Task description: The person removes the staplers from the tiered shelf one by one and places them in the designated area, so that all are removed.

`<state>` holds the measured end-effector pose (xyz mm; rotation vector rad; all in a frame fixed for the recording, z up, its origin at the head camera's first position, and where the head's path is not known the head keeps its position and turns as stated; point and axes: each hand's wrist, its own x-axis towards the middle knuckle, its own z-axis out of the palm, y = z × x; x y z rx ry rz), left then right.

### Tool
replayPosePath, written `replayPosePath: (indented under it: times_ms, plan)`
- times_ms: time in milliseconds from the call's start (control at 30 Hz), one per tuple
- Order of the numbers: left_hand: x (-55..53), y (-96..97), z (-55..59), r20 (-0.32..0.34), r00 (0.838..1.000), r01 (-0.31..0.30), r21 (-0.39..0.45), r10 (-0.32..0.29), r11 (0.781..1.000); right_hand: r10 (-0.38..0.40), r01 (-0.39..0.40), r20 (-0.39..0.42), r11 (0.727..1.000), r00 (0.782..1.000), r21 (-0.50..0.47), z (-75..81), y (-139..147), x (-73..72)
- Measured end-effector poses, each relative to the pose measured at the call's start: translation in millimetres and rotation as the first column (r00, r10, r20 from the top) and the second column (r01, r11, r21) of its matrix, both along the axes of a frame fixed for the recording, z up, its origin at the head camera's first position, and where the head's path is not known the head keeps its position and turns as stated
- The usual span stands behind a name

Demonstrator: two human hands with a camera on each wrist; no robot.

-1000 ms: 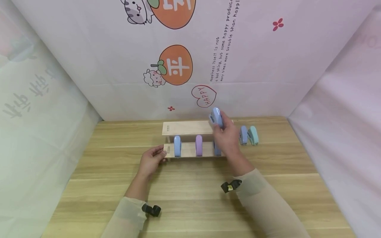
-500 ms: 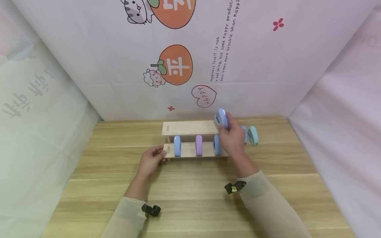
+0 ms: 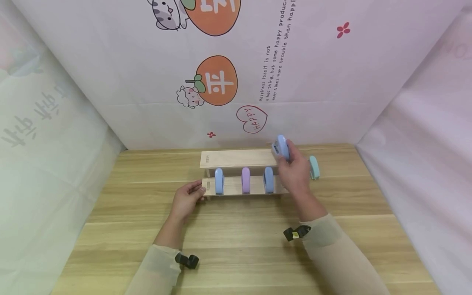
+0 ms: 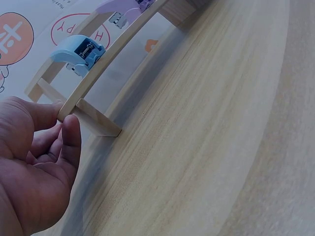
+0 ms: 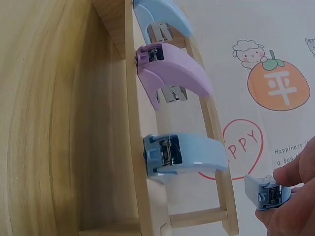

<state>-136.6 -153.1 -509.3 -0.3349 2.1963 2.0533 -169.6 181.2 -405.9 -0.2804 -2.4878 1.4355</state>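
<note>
A two-tier wooden rack (image 3: 236,158) stands near the back of the table. My left hand (image 3: 187,200) pinches the left end of its lower tier between thumb and fingers, as the left wrist view also shows. On that tier stand a light blue stapler (image 3: 219,181), a purple stapler (image 3: 246,180) and a darker blue stapler (image 3: 268,180), spaced apart. My right hand (image 3: 296,174) grips another blue stapler (image 3: 282,147) at the right end of the upper tier; whether it touches the wood I cannot tell. In the right wrist view this held stapler (image 5: 268,193) is partly covered by fingers.
A mint green stapler (image 3: 314,167) stands on the wooden table (image 3: 236,246) right of my right hand. A white printed cloth (image 3: 313,82) rises behind the rack, and pale cloth walls (image 3: 55,164) border both sides.
My right hand has moved right with the held blue stapler, uncovering the darker blue one on the lower tier. It now hides the blue stapler beside the mint one. My left hand stays put.
</note>
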Motion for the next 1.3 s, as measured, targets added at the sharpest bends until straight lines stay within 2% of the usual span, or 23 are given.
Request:
replayPosePath:
  times_ms: [200,433,600,800,1300]
  plan:
    - [0.5,-0.6,0.1,-0.008,1.0,-0.003,0.007,0.003,1.0,-0.007,0.007,-0.007,1.0,1.0,-0.01,-0.9,4,2.8]
    - [1.6,0.4,1.1,-0.001,1.0,0.0,0.004,0.0,1.0,-0.023,0.024,-0.08,1.0,0.997,0.017,-4.8,11,3.6]
    - [1.4,0.1,1.4,0.001,1.0,0.004,0.004,-0.004,1.0,-0.027,0.028,-0.06,1.0,0.998,0.007,-6.4,16,3.3]
    - [1.6,0.2,1.5,0.005,1.0,0.002,0.004,-0.002,1.0,-0.043,0.044,-0.108,0.999,0.993,0.002,-8.7,21,3.1]
    - [0.4,-0.1,1.7,0.012,1.0,0.008,-0.004,-0.008,1.0,-0.074,0.075,-0.094,0.997,0.993,0.0,-14.9,33,6.0]
